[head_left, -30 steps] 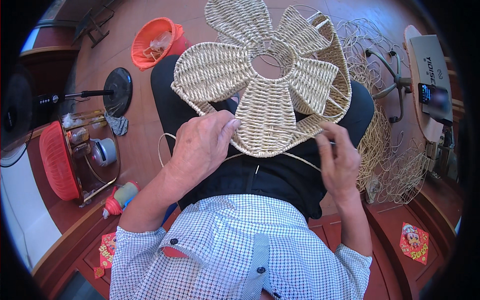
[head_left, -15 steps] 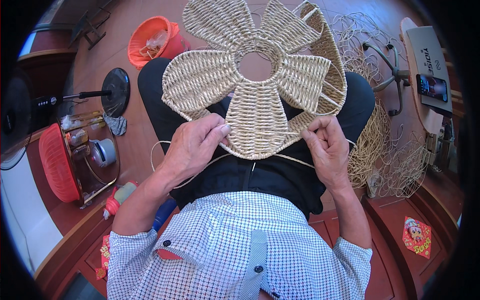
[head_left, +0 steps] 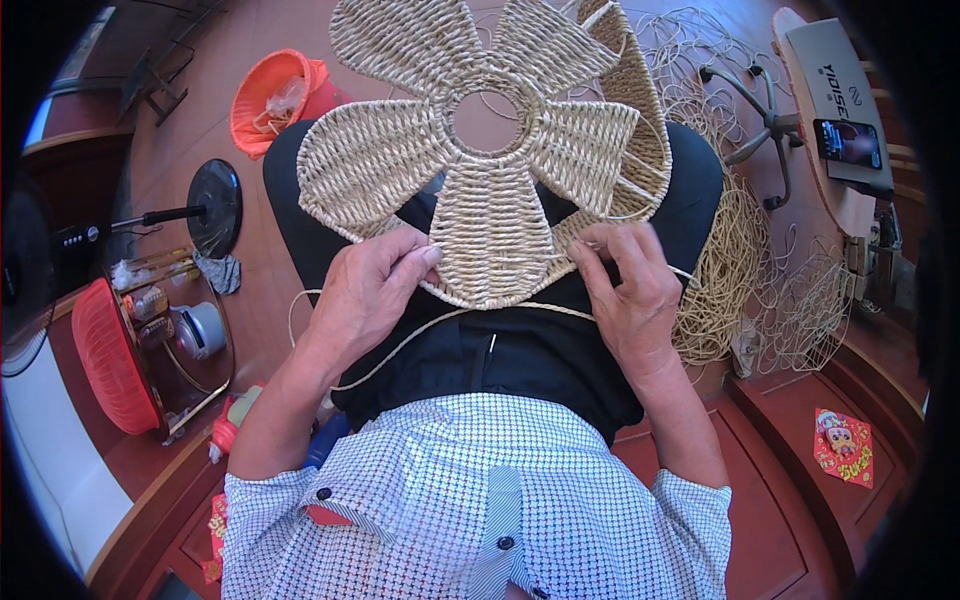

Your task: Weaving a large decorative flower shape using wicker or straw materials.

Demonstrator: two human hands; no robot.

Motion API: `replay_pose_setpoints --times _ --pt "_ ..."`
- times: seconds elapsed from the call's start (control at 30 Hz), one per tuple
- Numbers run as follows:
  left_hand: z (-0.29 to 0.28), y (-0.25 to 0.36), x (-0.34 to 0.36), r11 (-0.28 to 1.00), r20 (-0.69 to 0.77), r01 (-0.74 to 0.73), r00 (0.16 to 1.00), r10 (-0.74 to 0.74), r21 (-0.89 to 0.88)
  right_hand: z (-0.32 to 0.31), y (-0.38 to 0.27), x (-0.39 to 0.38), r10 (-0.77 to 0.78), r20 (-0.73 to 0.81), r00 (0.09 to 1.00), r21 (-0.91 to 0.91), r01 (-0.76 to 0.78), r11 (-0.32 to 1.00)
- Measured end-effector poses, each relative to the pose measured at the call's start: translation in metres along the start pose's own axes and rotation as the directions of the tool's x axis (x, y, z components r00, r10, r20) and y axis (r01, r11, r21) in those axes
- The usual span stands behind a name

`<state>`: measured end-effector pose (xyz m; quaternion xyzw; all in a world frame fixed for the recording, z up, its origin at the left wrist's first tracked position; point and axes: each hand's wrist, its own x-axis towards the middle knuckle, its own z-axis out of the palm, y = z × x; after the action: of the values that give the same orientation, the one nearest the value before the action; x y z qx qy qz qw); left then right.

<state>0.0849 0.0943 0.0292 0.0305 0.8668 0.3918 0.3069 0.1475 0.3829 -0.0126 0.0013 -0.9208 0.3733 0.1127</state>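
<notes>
Straw flower mat (head_left: 480, 160): left hand (head_left: 365, 295) w/ fingers pinching its bottom petal, right hand (head_left: 630, 290) pinching cord (head_left: 440, 325) beside it; slack could loosen the weave imo.

home weaving corner: rope piles (head_left: 722, 290)

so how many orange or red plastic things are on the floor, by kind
orange basin: 1
red basket: 1
red-capped bottle: 1
total: 3
</notes>
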Motion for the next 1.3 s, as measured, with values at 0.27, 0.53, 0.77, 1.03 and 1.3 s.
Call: replay_pose_setpoints --times 0.27,0.53,0.77,1.03,1.3 --pt "0.0 0.003 -0.005 0.999 -0.033 -0.018 0.999 0.019 0.029 0.003 -0.01 -0.024 -0.172 -0.122 0.978 0.014 0.175 0.984" --pt "0.004 0.005 -0.007 0.998 -0.078 -0.041 0.996 0.044 0.036 0.015 -0.012 -0.021 -0.171 -0.093 0.981 0.008 0.173 0.985" --pt "0.007 0.001 -0.007 0.996 -0.104 -0.082 0.991 0.086 0.045 0.02 -0.022 -0.025 0.063 -0.1 0.993 0.135 -0.049 0.99" --pt "0.018 0.008 -0.018 0.962 -0.235 -0.157 0.949 0.209 0.223 0.012 -0.024 -0.015 0.224 0.021 0.974 0.274 -0.221 0.936" --pt "0.052 0.024 -0.01 0.634 -0.214 -0.544 0.641 0.737 0.55 0.005 -0.019 -0.005 0.27 0.187 0.944 0.341 -0.32 0.884"
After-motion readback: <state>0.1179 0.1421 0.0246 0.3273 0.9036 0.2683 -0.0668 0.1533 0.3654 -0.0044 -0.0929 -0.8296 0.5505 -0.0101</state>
